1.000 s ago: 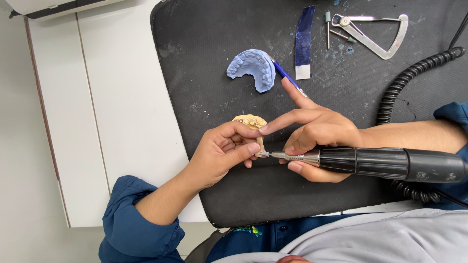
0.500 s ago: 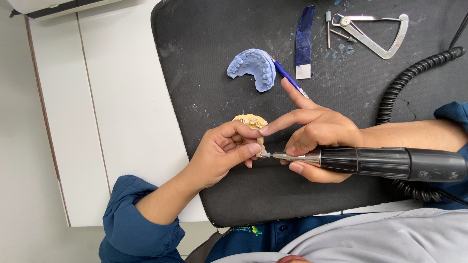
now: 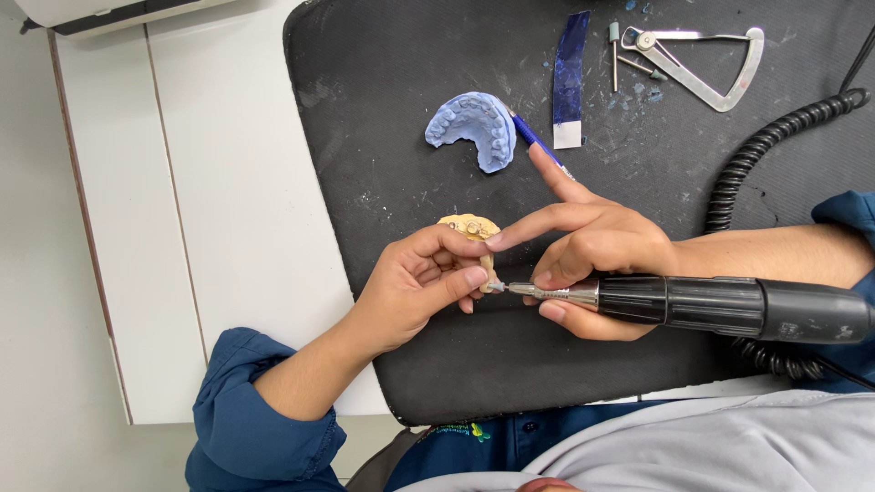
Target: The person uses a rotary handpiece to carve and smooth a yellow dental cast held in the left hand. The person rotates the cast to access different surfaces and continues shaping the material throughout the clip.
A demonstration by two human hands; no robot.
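My left hand [image 3: 415,287] holds a small yellow dental cast [image 3: 469,226] between thumb and fingers, just above the black mat [image 3: 383,109]. My right hand [image 3: 592,260] grips a black rotary handpiece [image 3: 720,307] that lies level and points left. Its metal bur tip [image 3: 498,286] meets the cast's lower edge by my left thumb. My right index finger stretches out onto the top of the cast, and another finger rests on the mat.
A blue dental cast [image 3: 474,128] lies on the mat further away, with a blue pen [image 3: 533,138] beside it. A blue strip [image 3: 571,77], loose burs [image 3: 615,55] and a metal caliper [image 3: 706,59] sit at the far right. A coiled black cable [image 3: 761,159] runs along the right. The white tabletop [image 3: 210,210] lies to the left.
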